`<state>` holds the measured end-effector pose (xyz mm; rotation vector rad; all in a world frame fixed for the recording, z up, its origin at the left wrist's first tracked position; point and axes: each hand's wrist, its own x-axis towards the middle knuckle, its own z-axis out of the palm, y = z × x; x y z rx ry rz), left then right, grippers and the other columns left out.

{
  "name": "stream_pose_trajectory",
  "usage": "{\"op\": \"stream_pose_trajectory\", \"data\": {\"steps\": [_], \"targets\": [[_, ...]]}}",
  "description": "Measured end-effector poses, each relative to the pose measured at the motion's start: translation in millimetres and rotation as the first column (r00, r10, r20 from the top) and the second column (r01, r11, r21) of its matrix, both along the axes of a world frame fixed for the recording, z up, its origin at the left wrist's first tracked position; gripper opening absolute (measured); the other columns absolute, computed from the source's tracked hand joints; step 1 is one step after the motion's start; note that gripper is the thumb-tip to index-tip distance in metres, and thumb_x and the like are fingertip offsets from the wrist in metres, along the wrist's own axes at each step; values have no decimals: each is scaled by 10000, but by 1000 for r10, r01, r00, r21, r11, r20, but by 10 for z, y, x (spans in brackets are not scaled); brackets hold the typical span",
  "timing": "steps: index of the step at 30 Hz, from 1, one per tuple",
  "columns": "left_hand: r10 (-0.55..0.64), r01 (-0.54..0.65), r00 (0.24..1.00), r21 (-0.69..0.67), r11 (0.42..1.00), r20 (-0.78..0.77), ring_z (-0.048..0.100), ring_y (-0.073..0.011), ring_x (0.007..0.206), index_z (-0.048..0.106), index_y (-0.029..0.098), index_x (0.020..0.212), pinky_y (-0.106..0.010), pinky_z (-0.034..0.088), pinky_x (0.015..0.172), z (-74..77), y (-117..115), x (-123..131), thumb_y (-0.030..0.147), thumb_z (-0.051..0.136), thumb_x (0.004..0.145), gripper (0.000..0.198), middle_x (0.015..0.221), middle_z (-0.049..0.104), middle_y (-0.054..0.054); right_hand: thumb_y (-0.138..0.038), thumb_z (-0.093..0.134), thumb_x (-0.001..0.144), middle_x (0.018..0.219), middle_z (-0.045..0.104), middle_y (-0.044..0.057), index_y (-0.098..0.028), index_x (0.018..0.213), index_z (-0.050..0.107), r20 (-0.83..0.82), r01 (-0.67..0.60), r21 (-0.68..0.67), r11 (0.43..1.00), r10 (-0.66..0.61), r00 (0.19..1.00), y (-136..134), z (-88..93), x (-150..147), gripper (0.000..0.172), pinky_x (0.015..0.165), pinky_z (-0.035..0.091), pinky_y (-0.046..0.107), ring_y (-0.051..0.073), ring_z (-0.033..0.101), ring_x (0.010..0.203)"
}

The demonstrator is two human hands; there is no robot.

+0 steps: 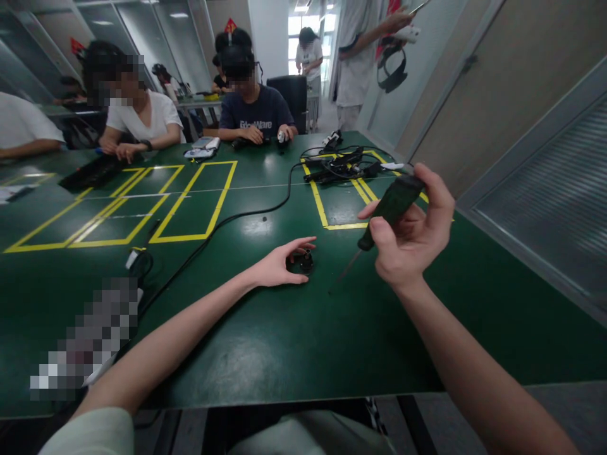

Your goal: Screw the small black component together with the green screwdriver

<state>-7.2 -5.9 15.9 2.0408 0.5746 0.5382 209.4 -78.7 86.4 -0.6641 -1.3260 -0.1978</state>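
My left hand [279, 264] rests low over the green table, its thumb and fingers curved around a small black round part [306, 261] with a short upright stub. The fingers partly cover that part; its exact kind is unclear. Raised to the right, my right hand [417, 234] is closed around the dark handle of a screwdriver [392, 205]. Its thin shaft slants down and left, with the tip apart from the black part, to the right of it.
A black cable [237, 215] runs across the green table [265, 354] to a pile of black cables and parts [344, 165]. Yellow tape outlines [194, 239] mark the tabletop. A blurred-out object [90, 341] lies at left. Several people sit or stand beyond.
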Motion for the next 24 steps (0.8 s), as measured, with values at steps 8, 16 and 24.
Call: {"op": "stream_pose_trajectory", "data": {"steps": [8,16,24], "targets": [[123,-116,992,163,980,-31,684,-203,897,702,183,1170,-335,539,830,-43,-76,59,380,869,752,491,1012,749,-53,-428,699,875,1436,537,21,-461,1447,514,-41,88,88,992,-84,996,-27,80,-30,603,496,574,258,113,700,693],[139,-92,985,372,924,-101,599,-171,749,681,177,926,-277,485,677,-66,-116,58,537,819,803,405,866,629,-23,-452,700,875,1523,456,23,-466,1463,491,-2,80,158,984,-81,997,-31,106,-107,624,486,590,269,111,688,696],[134,-81,986,406,910,-103,578,-167,744,668,173,931,-272,462,675,-79,-125,80,562,780,838,415,850,606,-18,-402,705,888,1379,560,31,-461,1500,437,79,22,111,994,-31,996,-9,66,-45,671,538,606,262,119,709,725]]}}
